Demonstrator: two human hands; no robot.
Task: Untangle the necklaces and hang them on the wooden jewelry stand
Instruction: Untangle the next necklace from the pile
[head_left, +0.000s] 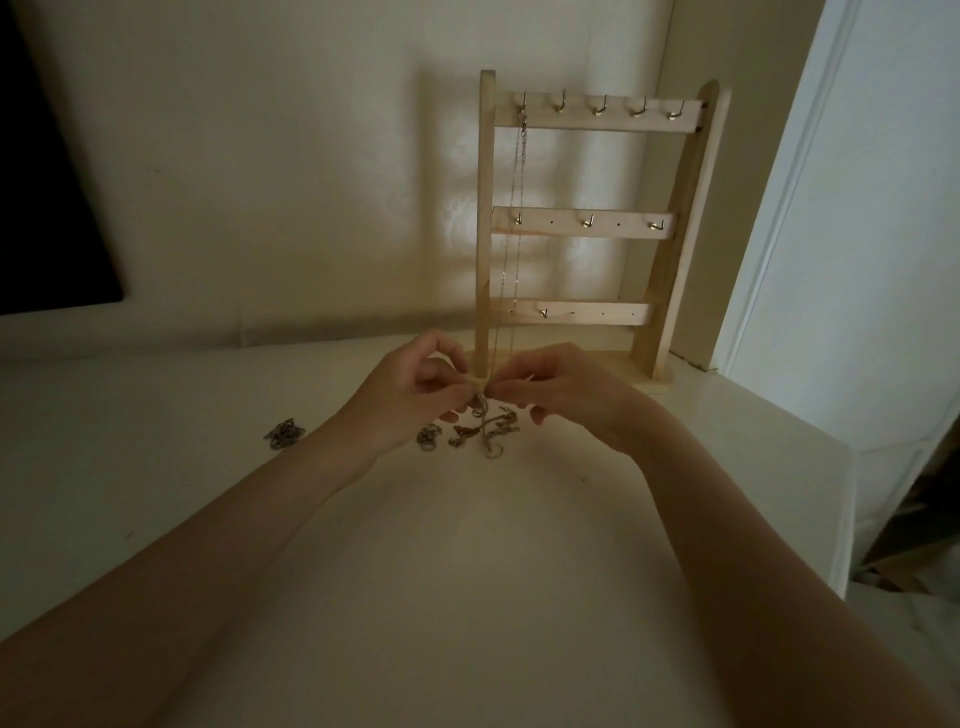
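Fingertips of both hands are pinched together on one small knot of chain, just in front of the foot of the wooden stand (597, 228). The left hand (415, 387) and the right hand (566, 389) meet almost thumb to thumb, each clamped on the top of the tangle (485, 426), whose loose ends trail down onto the worktop (467, 571) nearer the person. One thin necklace (511, 234) is already hung from the leftmost hook of the top bar and drops straight down to about where the fingers work; whether it is touched by them cannot be told.

Untangling is judged to be the step in hand. It is best done with the knot held slack, not pulled: tension would tighten the links. One strand should be picked out and eased back through the loop while the rest is held steady by the other hand. Care is needed so that the hanging chain is not snagged or dragged off its hook.

Two more small clumps lie on the worktop: one (428, 435) just left of the tangle, another (284, 434) farther left, well apart. Several hooks on the stand are free.
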